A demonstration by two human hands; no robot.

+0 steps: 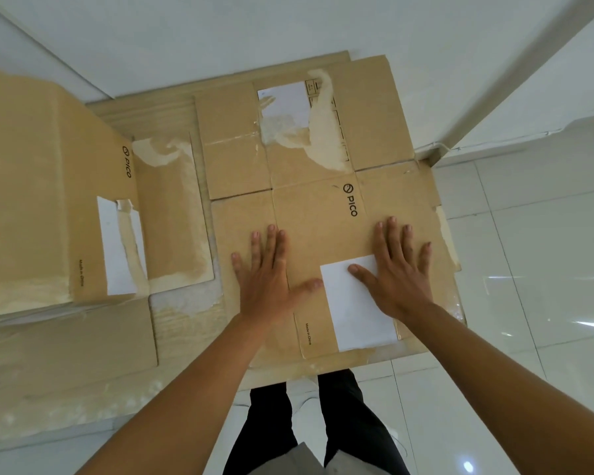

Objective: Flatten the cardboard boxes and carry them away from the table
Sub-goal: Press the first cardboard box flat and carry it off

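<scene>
A flattened brown cardboard box (323, 173) printed PICO lies spread over the right half of the wooden table (182, 323). My left hand (268, 275) presses flat on it with fingers spread. Beside it, my right hand (396, 269) presses down too, its thumb over a white label (360, 317). A second PICO cardboard box (48, 193), still standing up in shape, sits on the table's left side with its flaps (172, 214) folded out.
A white wall (288, 29) runs behind the table. Glossy white floor tiles (535, 269) lie to the right and under my legs (323, 423). The flattened box overhangs the table's right and near edges.
</scene>
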